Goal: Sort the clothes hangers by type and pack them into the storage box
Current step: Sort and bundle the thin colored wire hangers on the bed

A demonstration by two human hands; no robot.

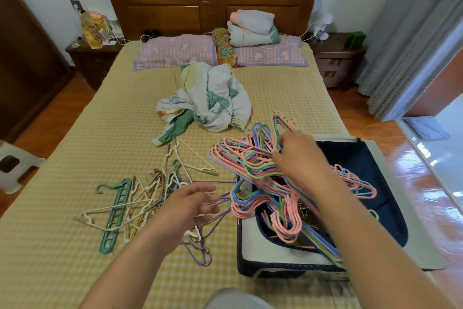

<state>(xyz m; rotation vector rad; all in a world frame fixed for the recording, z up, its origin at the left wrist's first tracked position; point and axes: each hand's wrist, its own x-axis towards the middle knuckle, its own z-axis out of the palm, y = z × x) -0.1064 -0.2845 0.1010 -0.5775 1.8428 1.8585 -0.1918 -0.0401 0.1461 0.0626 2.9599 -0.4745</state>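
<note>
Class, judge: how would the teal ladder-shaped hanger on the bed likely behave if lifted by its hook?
The teal hanger looks like rigid plastic, so probably stiff and light. White hangers cross over it, so it may snag and drag them.

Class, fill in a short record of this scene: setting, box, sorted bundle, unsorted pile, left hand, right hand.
setting: bed with yellow checked sheet
box: open storage box, on the bed's right side
sorted bundle: pastel hangers, lying across the box's rim
unsorted pile: mixed hangers, on the sheet
left hand: open, over the pile
right hand: on the bundle, grip unclear
</note>
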